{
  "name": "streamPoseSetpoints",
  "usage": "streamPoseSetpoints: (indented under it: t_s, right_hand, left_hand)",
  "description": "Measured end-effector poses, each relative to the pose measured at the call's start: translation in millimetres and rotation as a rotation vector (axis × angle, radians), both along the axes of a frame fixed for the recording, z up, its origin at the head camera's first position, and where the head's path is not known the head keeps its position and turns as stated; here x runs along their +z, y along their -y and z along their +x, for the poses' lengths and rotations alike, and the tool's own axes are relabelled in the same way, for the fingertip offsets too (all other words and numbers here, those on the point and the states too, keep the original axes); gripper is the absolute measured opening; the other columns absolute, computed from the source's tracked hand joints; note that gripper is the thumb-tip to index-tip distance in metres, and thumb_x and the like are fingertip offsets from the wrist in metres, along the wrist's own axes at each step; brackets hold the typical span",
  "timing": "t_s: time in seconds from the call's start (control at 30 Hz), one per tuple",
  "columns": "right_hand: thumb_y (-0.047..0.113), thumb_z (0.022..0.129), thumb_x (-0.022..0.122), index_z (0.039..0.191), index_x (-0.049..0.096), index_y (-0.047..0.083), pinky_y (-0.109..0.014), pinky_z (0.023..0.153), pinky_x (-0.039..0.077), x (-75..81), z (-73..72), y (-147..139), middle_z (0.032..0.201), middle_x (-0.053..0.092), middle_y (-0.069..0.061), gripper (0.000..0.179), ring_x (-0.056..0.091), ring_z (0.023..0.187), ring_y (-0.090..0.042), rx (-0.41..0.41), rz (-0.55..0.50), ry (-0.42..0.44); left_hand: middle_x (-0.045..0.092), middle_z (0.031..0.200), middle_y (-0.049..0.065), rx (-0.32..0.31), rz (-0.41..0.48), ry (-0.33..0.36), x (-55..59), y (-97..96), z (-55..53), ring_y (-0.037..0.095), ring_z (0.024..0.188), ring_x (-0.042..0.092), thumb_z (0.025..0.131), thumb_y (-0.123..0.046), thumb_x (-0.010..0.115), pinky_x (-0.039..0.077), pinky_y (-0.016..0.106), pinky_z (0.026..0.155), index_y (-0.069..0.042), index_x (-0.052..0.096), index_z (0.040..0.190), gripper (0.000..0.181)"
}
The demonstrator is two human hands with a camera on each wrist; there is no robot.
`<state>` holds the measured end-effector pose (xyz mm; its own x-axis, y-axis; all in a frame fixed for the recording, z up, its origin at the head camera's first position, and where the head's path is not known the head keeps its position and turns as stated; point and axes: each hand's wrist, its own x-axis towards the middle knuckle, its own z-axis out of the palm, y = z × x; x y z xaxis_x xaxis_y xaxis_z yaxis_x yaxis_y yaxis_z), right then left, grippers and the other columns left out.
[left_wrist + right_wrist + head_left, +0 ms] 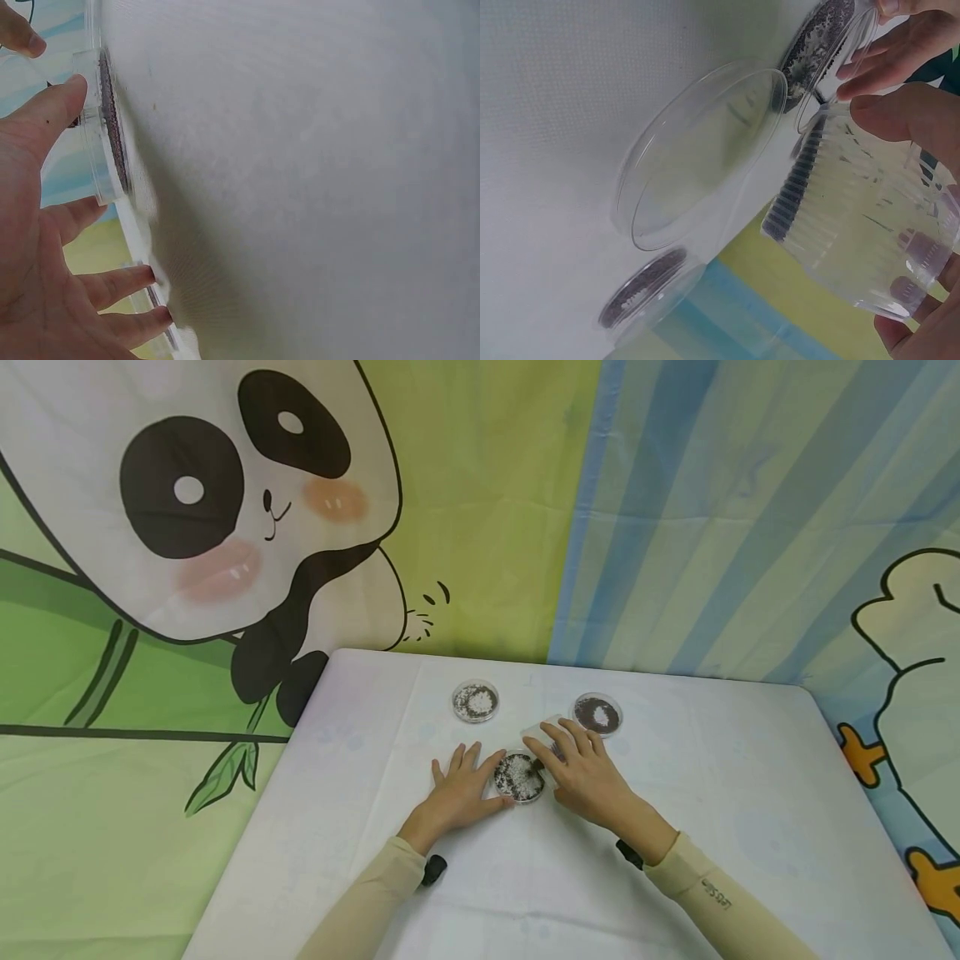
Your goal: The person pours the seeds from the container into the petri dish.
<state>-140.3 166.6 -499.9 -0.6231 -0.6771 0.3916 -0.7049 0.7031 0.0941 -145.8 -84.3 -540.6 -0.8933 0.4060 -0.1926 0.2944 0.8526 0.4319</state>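
Observation:
My left hand (462, 789) holds a clear petri dish (517, 778) on the table between thumb and forefinger, its other fingers spread. Dark granules and white grains cover the dish's bottom. My right hand (581, 768) grips a clear ribbed plastic cup (855, 217) from above, tipped so its mouth end is right at that dish. Along the cup's lower side lies a layer of dark granules. Dark material also shows at the dish's right edge. Beneath the cup, a clear round lid or dish (697, 161) rests on the table, mostly covered by my right hand in the head view.
Two more petri dishes with dark granules and white grains stand farther back, one at the back left (475, 701) and one at the back right (597, 715). A white cloth covers the table (750, 777). Behind its far edge hangs a printed curtain (480, 510).

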Motion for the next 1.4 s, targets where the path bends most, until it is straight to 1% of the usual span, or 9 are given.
streamPoseSetpoints:
  t_s: [0.13, 0.37, 0.57, 0.97, 1.07, 1.2, 1.27, 1.4]
  right_hand:
    - [0.01, 0.071, 0.081, 0.15, 0.043, 0.017, -0.062, 0.093, 0.041, 1.0, 0.3, 1, 0.146, 0.043, -0.02, 0.088, 0.038, 0.133, -0.045, 0.001, -0.002, -0.002]
    - [0.009, 0.072, 0.078, 0.15, 0.043, 0.017, -0.062, 0.094, 0.04, 1.3, 0.3, 3, 0.147, 0.042, -0.02, 0.086, 0.037, 0.134, -0.045, -0.001, 0.001, 0.01]
    - [0.007, 0.072, 0.077, 0.149, 0.044, 0.017, -0.062, 0.094, 0.041, 1.6, 0.2, 4, 0.146, 0.044, -0.02, 0.084, 0.037, 0.135, -0.045, 0.001, -0.005, -0.007]
    - [0.012, 0.068, 0.082, 0.15, 0.044, 0.017, -0.061, 0.09, 0.043, -0.2, -2.2, 1, 0.146, 0.045, -0.021, 0.091, 0.041, 0.132, -0.045, -0.002, -0.015, -0.05]
    - [0.013, 0.069, 0.083, 0.151, 0.042, 0.018, -0.062, 0.091, 0.043, -0.6, -2.3, -1, 0.147, 0.043, -0.02, 0.092, 0.039, 0.133, -0.045, -0.006, -0.02, -0.032]
    - [0.019, 0.067, 0.091, 0.153, 0.038, 0.017, -0.065, 0.095, 0.038, -0.4, -1.1, -4, 0.149, 0.039, -0.02, 0.101, 0.035, 0.135, -0.046, -0.016, -0.065, 0.055]
    - [0.022, 0.063, 0.095, 0.153, 0.037, 0.015, -0.067, 0.095, 0.036, -1.8, -1.3, -5, 0.148, 0.039, -0.021, 0.108, 0.034, 0.135, -0.047, -0.019, -0.119, 0.101]
    - [0.026, 0.063, 0.095, 0.151, 0.037, 0.01, -0.067, 0.093, 0.037, -7.9, -4.4, -10, 0.144, 0.042, -0.02, 0.107, 0.038, 0.131, -0.045, -0.025, -0.259, 0.172]
  left_hand:
    - [0.02, 0.162, 0.021, 0.002, 0.004, -0.001, 1.4, 0.0, 0.3, 0.047, 0.148, 0.01, 0.089, -0.065, 0.063, 0.007, 0.08, 0.103, -0.031, 0.032, 0.158, 0.083]
    - [0.021, 0.162, 0.021, 0.003, 0.003, -0.003, 0.5, 0.0, 0.8, 0.047, 0.148, 0.01, 0.089, -0.065, 0.063, 0.008, 0.08, 0.103, -0.032, 0.032, 0.158, 0.083]
    - [0.021, 0.162, 0.021, 0.007, 0.012, 0.0, -0.8, 0.3, 1.0, 0.047, 0.148, 0.01, 0.089, -0.064, 0.063, 0.007, 0.08, 0.104, -0.032, 0.032, 0.158, 0.082]
    - [0.021, 0.161, 0.022, 0.0, 0.016, -0.008, -0.1, 0.6, 1.4, 0.047, 0.148, 0.011, 0.089, -0.064, 0.063, 0.008, 0.081, 0.103, -0.032, 0.033, 0.158, 0.082]
    - [0.021, 0.162, 0.021, 0.0, 0.015, -0.011, -0.6, 0.6, 0.9, 0.047, 0.148, 0.01, 0.089, -0.064, 0.063, 0.008, 0.081, 0.103, -0.032, 0.033, 0.158, 0.082]
    - [0.021, 0.162, 0.021, -0.002, 0.014, -0.01, -1.1, 0.6, 0.2, 0.046, 0.148, 0.01, 0.089, -0.064, 0.063, 0.007, 0.081, 0.103, -0.033, 0.032, 0.158, 0.081]
    - [0.021, 0.162, 0.021, -0.002, 0.018, -0.01, -0.6, 0.6, 0.3, 0.047, 0.148, 0.01, 0.089, -0.064, 0.063, 0.007, 0.081, 0.103, -0.033, 0.033, 0.158, 0.081]
    - [0.021, 0.162, 0.022, -0.003, 0.018, -0.013, 0.0, 0.6, 0.5, 0.047, 0.148, 0.01, 0.089, -0.064, 0.063, 0.007, 0.081, 0.103, -0.032, 0.033, 0.158, 0.081]
